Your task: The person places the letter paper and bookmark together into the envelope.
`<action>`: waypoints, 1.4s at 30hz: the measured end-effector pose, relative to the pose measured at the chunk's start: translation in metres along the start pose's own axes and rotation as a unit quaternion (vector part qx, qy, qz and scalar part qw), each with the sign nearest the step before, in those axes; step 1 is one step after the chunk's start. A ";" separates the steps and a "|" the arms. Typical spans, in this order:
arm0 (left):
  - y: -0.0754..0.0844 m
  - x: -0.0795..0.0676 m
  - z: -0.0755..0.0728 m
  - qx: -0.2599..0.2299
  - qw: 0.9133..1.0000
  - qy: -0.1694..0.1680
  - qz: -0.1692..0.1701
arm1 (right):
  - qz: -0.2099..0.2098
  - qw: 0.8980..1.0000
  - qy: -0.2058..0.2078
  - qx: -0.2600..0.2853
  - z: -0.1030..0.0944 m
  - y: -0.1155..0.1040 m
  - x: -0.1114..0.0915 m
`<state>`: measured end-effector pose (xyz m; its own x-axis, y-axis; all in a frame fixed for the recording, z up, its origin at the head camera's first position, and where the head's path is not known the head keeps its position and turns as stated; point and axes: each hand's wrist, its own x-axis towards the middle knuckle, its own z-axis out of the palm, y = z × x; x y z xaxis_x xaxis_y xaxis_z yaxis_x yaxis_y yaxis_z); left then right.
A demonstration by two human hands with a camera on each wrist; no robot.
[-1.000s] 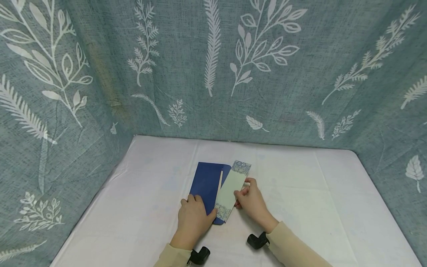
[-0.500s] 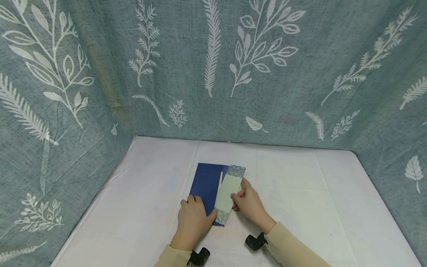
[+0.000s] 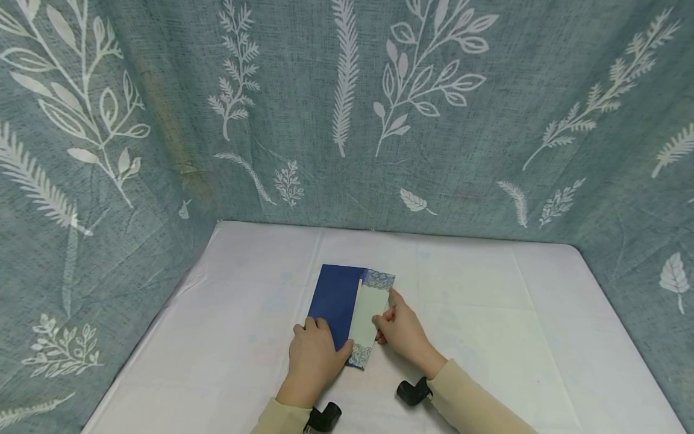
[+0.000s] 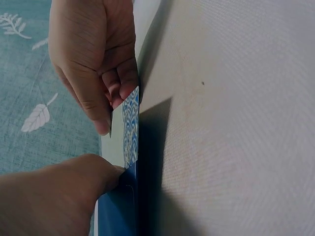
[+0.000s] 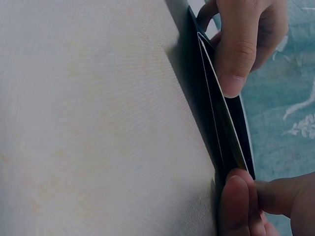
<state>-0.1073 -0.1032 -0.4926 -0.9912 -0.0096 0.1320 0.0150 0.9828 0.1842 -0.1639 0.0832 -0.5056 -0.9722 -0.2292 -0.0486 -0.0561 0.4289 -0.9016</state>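
A dark blue paper envelope lies lengthwise on the table, with a thin cream strip along its right side. Over that side sits a long pale green card with blue patterned ends. My left hand grips the envelope's near end, its thumb at the card's near left corner. My right hand pinches the card's right edge between thumb and fingers. In the right wrist view the card's thin edge lies between dark blue layers, below the left thumb. Patterned end and blue envelope meet in the left wrist view.
A white cloth covers the table. Behind it and along both sides hangs a grey-green curtain with white leaf prints. Black wrist cameras sit at the cuffs of both beige sleeves.
My right hand has moved left and slightly nearer, bringing the card further over the blue envelope and more in line with it. The left hand and envelope have stayed in place.
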 end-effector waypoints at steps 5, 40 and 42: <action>0.001 0.000 -0.001 0.003 1.000 -0.005 -0.001 | -0.004 1.000 -0.008 -0.005 0.000 -0.001 0.000; 0.000 0.000 -0.005 -0.014 1.000 -0.005 -0.002 | 0.027 0.998 -0.046 -0.019 0.006 -0.013 0.020; 0.000 0.000 -0.005 -0.013 1.000 -0.007 -0.003 | 0.029 0.998 -0.050 -0.018 0.006 -0.014 0.020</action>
<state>-0.1064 -0.1043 -0.4875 -0.9929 -0.0123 0.1183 0.0130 0.9774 0.2109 -0.1816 0.0673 -0.4969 -0.9466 -0.2883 -0.1446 -0.0100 0.4742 -0.8804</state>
